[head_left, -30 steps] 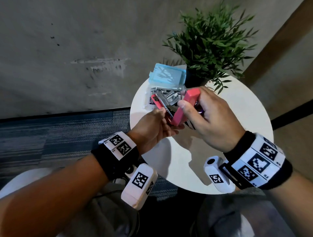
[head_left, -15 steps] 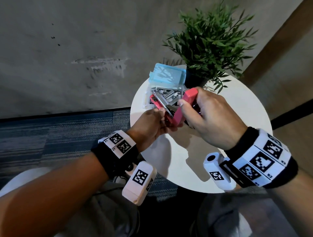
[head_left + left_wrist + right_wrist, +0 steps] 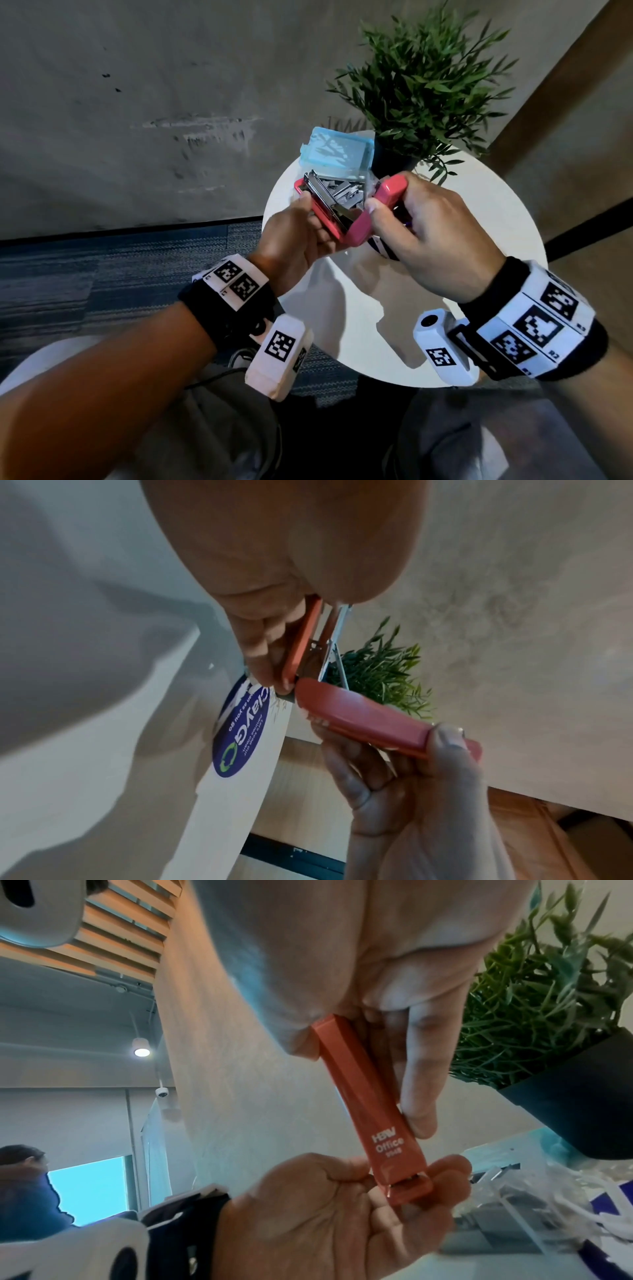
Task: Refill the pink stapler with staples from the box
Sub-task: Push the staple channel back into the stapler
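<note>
I hold the pink stapler (image 3: 359,229) swung open in a V above the round white table (image 3: 479,219). My left hand (image 3: 310,221) grips its base and bare metal magazine (image 3: 325,202). My right hand (image 3: 388,195) pinches the pink top cover (image 3: 363,1096) between thumb and fingers. In the left wrist view the cover (image 3: 363,721) angles away from the base (image 3: 301,642). Just behind the stapler sits the clear staple box (image 3: 349,192) with grey staple strips, its blue lid (image 3: 337,152) raised behind it.
A leafy plant in a black pot (image 3: 394,161) stands at the table's back right, close to my right hand. A white packet with a round blue label (image 3: 240,737) lies under the hands. Grey wall behind, carpet to the left. A person (image 3: 24,1191) is far off.
The stapler's two halves have spread a little wider apart. Both hands have shifted slightly up and toward the staple box, keeping their grips.
</note>
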Demonstrator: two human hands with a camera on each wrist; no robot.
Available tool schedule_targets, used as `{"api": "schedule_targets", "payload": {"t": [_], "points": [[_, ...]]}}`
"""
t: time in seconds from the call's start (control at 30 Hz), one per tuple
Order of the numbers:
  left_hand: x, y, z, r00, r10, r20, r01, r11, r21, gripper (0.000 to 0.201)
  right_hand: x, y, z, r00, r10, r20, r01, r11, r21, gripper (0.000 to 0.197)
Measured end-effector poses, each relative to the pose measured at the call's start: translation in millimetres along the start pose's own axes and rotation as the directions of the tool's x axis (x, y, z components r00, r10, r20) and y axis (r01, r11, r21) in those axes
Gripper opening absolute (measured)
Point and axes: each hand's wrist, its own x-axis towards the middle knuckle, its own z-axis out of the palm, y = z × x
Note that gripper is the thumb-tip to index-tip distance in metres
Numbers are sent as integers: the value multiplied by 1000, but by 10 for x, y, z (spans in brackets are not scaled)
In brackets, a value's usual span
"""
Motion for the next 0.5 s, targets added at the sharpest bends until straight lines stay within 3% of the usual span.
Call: {"api": "schedule_targets", "payload": {"t": [0.13, 0.33, 0.5], "points": [[12, -34, -5, 998, 26, -49, -22, 997, 79, 45, -20, -18, 17, 1000, -1, 26, 1, 1000, -4, 22], [40, -59, -59, 997, 79, -26, -76, 992, 105, 43, 16, -13, 26, 998, 32, 50, -32, 999, -4, 30], [41, -87, -72, 995, 95, -33, -90, 987, 131, 43, 3, -7, -1, 999, 27, 39, -28, 999, 21, 23]]}}
